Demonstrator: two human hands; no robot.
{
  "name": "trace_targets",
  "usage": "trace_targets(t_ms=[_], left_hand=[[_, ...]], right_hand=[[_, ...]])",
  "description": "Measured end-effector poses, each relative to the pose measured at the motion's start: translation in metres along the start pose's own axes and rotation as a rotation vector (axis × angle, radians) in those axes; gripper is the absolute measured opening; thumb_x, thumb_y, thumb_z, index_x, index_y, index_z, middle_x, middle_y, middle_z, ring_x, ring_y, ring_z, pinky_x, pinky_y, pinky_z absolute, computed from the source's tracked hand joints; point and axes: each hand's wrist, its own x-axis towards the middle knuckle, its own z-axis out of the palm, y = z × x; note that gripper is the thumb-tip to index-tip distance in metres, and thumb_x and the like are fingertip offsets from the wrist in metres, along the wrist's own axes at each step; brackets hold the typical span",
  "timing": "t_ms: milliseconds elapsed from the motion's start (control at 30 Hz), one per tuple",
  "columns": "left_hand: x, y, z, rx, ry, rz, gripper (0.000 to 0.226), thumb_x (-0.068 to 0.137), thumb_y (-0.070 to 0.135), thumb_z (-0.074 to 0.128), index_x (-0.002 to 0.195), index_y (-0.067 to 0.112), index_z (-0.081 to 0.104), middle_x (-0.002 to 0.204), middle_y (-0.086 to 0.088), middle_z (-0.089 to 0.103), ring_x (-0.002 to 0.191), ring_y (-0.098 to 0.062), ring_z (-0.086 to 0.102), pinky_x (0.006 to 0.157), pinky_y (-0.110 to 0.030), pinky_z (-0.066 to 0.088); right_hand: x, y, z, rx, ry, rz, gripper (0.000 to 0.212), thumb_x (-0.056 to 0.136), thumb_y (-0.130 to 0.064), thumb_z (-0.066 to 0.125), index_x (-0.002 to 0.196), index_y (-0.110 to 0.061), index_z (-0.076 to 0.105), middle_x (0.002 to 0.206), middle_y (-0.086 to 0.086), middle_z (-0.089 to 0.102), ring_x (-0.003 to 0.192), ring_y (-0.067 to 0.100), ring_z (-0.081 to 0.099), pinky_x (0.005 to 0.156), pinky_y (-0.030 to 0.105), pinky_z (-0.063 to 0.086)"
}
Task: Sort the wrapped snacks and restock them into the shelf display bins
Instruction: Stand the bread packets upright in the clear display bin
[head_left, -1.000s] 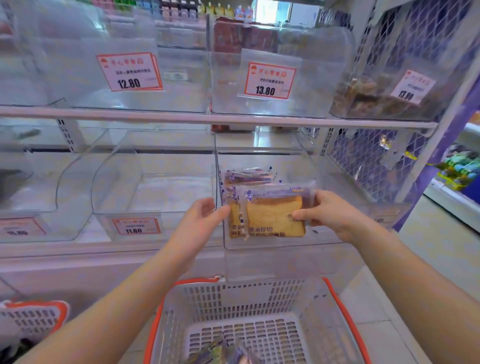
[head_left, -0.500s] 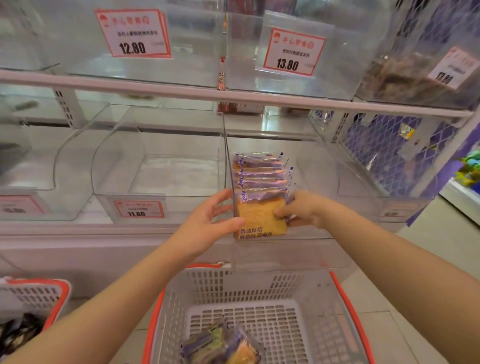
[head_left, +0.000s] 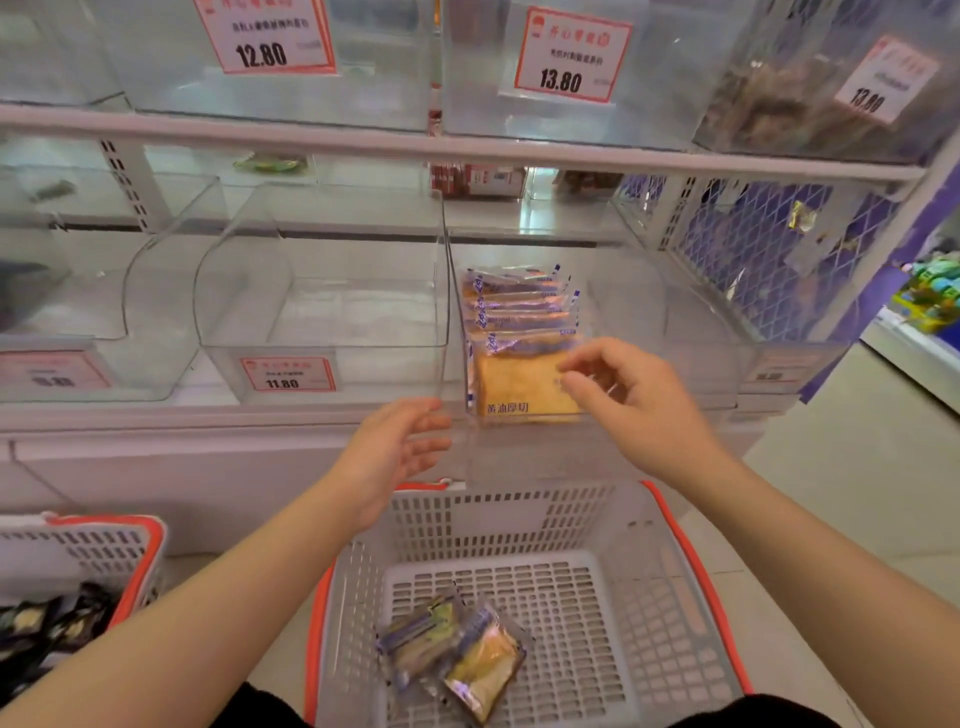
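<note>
Head view: orange-rimmed basket (head_left: 691, 561) below clear bin (head_left: 649, 322), price tag (head_left: 287, 374) beside.

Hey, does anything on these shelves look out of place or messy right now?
A green packet lies alone on the shelf behind the clear bins, in none of them. The toast packs stand in a neat row.

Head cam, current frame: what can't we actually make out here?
- Toast packs in the clear bin: the rear ones overlap, so the count is unclear.
- Front pack: the right hand covers its right edge; contact cannot be told.
- Small print on the price tags: too blurred to read.
- Left basket: cut off by the frame edge, dark contents unidentifiable.
- Upper right bin: brown contents blurred.
- Left hand: open, holding nothing.
</note>
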Motion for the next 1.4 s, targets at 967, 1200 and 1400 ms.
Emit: trace_targets(t_ms=[967, 1200, 1400], left_hand=[[0.032, -0.353, -0.092, 1.843, -0.236, -0.274, 0.067, 0.095, 0.03, 0.044, 0.146, 0.007, 0.008, 0.154, -0.014, 0.011, 0.141, -0.03, 0.016, 0.107, -0.04, 0.029], [0.063, -0.358, -0.097, 1.863, -0.244, -0.23, 0.103, 0.077, 0.043, 0.068, 0.146, 0.005, 0.001, 0.144, -0.016, 0.026, 0.136, -0.031, 0.024, 0.112, -0.038, 0.02], [0.073, -0.332, -0.09, 1.879, -0.278, -0.263, 0.086, 0.073, 0.062, 0.06, 0.132, 0.008, 0.028, 0.13, -0.014, 0.041, 0.119, -0.03, 0.043, 0.099, -0.041, 0.034]], right_hand=[[-0.167, 0.225, 0.191, -0.258, -0.948, 0.781, 0.026, 0.097, -0.023, 0.042, 0.102, -0.003, 0.058, 0.1, 0.017, 0.063, 0.086, 0.031, 0.059, 0.072, 0.036, 0.045], [-0.166, 0.229, 0.191, -0.235, -0.931, 0.807, 0.027, 0.096, -0.017, 0.041, 0.101, 0.003, 0.058, 0.102, 0.022, 0.063, 0.095, 0.037, 0.058, 0.085, 0.045, 0.048], [-0.17, 0.228, 0.185, -0.188, -0.828, 0.843, 0.024, 0.095, -0.019, 0.045, 0.099, -0.001, 0.061, 0.097, 0.018, 0.065, 0.09, 0.032, 0.061, 0.082, 0.042, 0.051]])
